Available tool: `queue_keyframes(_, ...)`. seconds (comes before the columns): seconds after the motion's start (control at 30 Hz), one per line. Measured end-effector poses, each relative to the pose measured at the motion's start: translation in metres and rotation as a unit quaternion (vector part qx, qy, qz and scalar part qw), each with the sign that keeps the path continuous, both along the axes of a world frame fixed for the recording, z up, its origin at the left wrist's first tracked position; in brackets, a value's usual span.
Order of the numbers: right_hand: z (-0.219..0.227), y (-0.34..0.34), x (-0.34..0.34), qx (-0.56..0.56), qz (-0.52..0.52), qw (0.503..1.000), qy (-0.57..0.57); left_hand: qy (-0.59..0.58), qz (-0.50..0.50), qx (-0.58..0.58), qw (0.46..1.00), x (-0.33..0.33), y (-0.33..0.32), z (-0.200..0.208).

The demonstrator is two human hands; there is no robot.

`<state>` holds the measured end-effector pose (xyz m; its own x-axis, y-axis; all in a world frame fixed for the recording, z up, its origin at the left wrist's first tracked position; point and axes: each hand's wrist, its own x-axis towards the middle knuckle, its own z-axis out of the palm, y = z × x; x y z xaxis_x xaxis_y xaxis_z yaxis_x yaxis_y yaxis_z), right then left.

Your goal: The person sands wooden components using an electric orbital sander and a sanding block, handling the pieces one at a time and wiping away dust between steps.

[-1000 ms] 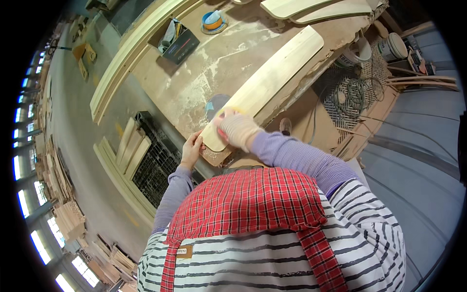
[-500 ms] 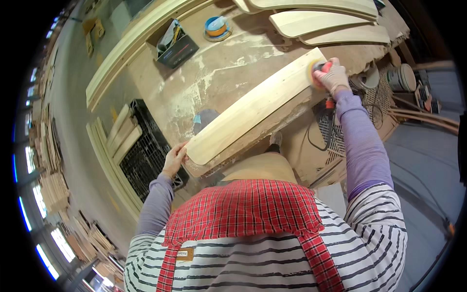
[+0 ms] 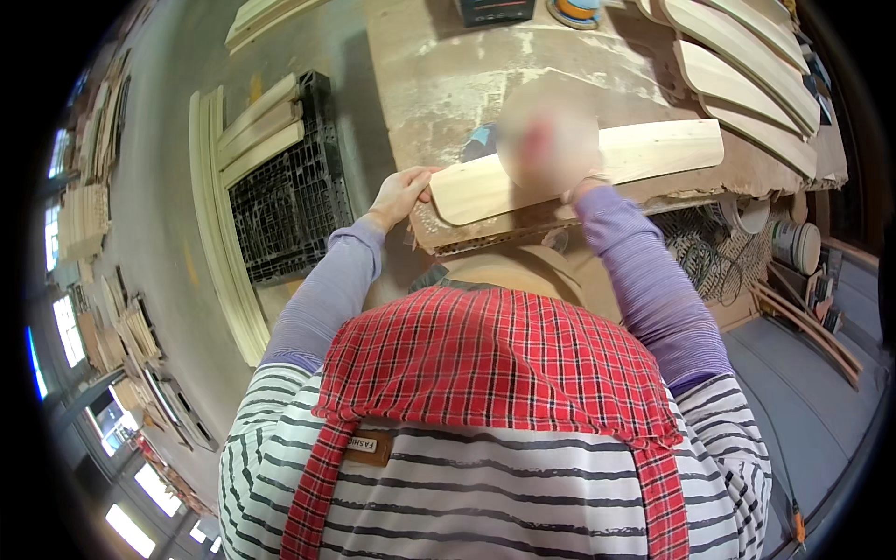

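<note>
A long pale wooden board point(image 3: 658, 149) with rounded corners lies along the near edge of the worktable. At its left end my bare left hand point(image 3: 401, 196) is closed on the corner, fingertips against the edge. Farther right, over the board's left-middle part, is my right hand point(image 3: 584, 187), its fingers lost in a round blurred patch. Within that patch shows the red of the hand-held power sander point(image 3: 539, 140), which has travelled there with the hand. The blur hides the sander's pad and the board's surface under it.
More shaped boards point(image 3: 747, 79) lie at the table's far right. A dark box point(image 3: 495, 11) and an orange-and-blue roll point(image 3: 577, 11) stand at the back. Left of the worktable point(image 3: 420, 75) are a black plastic pallet point(image 3: 289, 196) and wooden strips point(image 3: 219, 224). White buckets point(image 3: 795, 247) stand at right.
My right hand and the sander have moved left from the board's right end to its left-middle part. My left hand stays on the left end. The whole view has turned and shifted.
</note>
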<state>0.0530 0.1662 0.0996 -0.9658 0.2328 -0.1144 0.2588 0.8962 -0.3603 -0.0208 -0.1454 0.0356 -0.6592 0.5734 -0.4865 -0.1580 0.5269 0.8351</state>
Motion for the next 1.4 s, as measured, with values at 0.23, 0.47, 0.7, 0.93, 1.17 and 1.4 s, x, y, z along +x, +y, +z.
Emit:
queue_keyframes(0.23, 0.039, -0.151, 0.0, -0.092, 0.143, 0.985, -0.018, -0.111, 0.3, 0.162, 0.934, -0.006, -0.038, -0.011)
queue_keyframes(0.47, 0.028, -0.07, 0.061, -0.032, 0.002, 0.999, -0.018, -0.094, 0.279, 0.162, 0.942, -0.006, -0.066, 0.0)
queue_keyframes(0.7, 0.012, -0.152, 0.046, -0.096, 0.085, 0.99, -0.06, -0.075, 0.248, 0.194, 0.946, -0.031, -0.013, 0.007)
queue_keyframes(0.93, 0.001, -0.083, 0.077, -0.074, -0.02, 0.994, -0.08, 0.395, 0.058, 0.067, 0.914, 0.008, 0.088, -0.014)
queue_keyframes(1.17, 0.027, 0.08, 0.095, -0.068, -0.226, 0.969, -0.079, 0.477, -0.168, -0.148, 0.85, 0.07, 0.175, -0.008)
queue_keyframes(1.4, 0.017, 0.24, 0.101, -0.028, -0.344, 0.937, -0.048, 0.478, -0.275, -0.198, 0.811, 0.074, 0.235, 0.007)
